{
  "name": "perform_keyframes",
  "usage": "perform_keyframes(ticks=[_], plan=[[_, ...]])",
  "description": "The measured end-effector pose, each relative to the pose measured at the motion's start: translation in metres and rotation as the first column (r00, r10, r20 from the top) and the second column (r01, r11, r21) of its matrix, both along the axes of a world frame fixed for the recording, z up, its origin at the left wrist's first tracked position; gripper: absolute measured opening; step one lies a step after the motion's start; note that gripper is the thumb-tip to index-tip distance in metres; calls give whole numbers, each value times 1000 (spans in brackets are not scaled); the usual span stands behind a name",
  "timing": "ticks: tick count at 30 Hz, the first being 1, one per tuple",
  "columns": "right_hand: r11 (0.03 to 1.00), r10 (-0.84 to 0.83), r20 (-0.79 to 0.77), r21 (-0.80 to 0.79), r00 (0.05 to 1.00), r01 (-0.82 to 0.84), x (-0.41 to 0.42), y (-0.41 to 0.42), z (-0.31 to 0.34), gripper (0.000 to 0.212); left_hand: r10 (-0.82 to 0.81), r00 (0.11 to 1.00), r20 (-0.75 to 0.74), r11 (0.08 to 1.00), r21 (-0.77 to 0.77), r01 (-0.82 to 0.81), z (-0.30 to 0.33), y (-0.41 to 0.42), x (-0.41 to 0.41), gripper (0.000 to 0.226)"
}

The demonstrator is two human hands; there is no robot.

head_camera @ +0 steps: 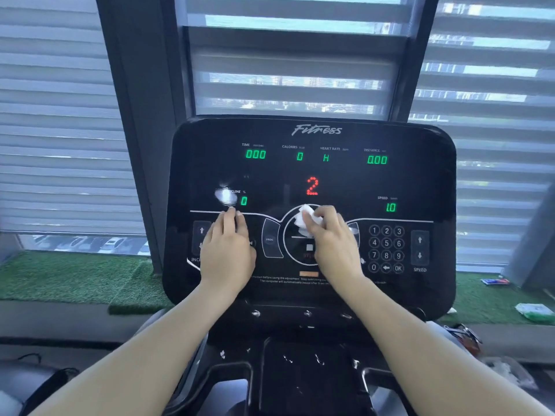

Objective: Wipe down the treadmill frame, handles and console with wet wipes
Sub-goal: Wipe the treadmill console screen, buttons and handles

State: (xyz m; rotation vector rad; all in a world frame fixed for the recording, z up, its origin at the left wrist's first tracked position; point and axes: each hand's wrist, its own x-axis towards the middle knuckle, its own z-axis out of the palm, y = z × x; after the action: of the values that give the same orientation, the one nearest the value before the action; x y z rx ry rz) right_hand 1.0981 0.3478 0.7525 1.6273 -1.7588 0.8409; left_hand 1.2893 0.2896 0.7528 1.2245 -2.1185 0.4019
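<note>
From the head camera we look down on the black console of the treadmill, which fills the middle of the view, with both our bare forearms reaching up to it.

Our right hand lies over the round control ring at the centre of the console, just under the red "2". Its fingers are curled and pinch a crumpled white wet wipe, which sticks out past the fingertips at the upper left and is pressed on the glossy panel.

Our left hand rests flat on the left part of the console, over the incline buttons. Its fingers are straight and close together, pointing up the panel, and hold nothing; the fingertips end just below the thin white line that runs across the console.

The green readouts are lit: 0.00 for time, 0 for calories, H for heart rate, 0.00 for distance, 0 for incline and 1.0 for speed. The number pad is just right of our right hand, apart from it.

Behind the console are striped blinds. On the green turf of the sill, at the far right, lies a green and white packet.
</note>
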Motion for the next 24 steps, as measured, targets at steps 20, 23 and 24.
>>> perform_keyframes(ticks=[20,23,24], plan=[[924,-279,420,-127,864,360,-83,65,29,25,-290,957,25,957,-18,291,13,44,-81,53],[906,-310,376,-163,874,391,-80,63,19,23,-327,943,61,945,-12,328,13,53,-98,54],[931,-284,324,-132,902,340,-72,64,12,15,-338,938,72,940,-16,340,13,55,-104,54]])
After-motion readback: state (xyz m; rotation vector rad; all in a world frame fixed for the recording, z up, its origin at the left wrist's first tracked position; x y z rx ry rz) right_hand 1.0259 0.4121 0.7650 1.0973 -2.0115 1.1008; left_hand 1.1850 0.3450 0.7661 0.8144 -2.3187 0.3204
